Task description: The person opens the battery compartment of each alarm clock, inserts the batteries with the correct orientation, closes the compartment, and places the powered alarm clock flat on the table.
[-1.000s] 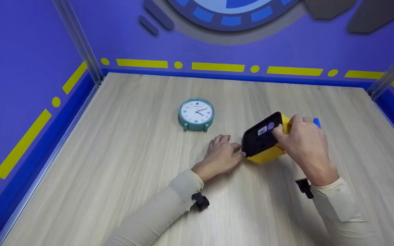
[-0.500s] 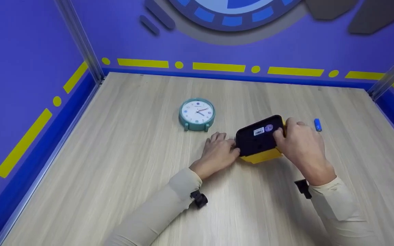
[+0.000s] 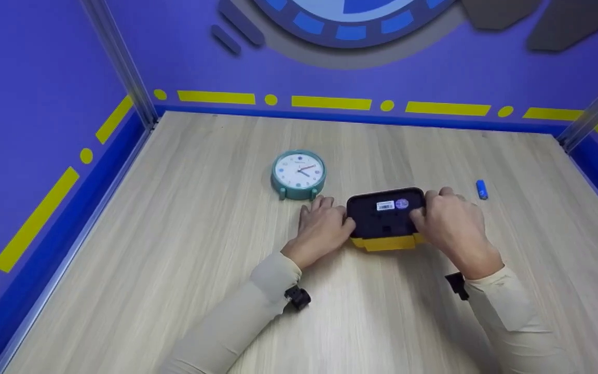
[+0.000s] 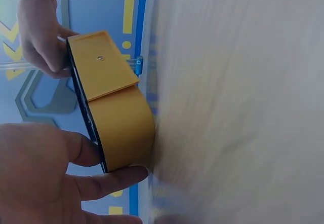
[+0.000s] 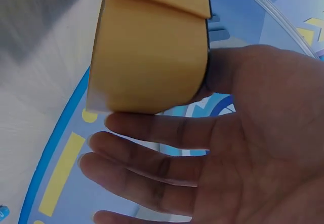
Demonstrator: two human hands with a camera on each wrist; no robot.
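Observation:
In the head view a yellow box with a black underside (image 3: 371, 215) is tipped so that its underside, with a white barcode label and a round purple sticker, faces me. My left hand (image 3: 320, 228) pinches its left end between thumb and index finger. At the right end my right hand (image 3: 452, 228) grips it, thumb on the black face. The left wrist view shows the box's yellow side (image 4: 124, 127) and a flap with a small screw (image 4: 100, 58). Its far side is hidden.
A teal clock (image 3: 299, 174) with a white dial lies face up beyond my left hand. To the right, a small blue cylinder like a battery (image 3: 481, 189) lies on the wooden tabletop (image 3: 200, 208). Blue-purple walls (image 3: 330, 78) enclose the back and sides.
Both hands have brought the box left and nearer me, turning it from slanted to nearly level across. The blue cylinder, partly behind the right hand at first, now shows whole.

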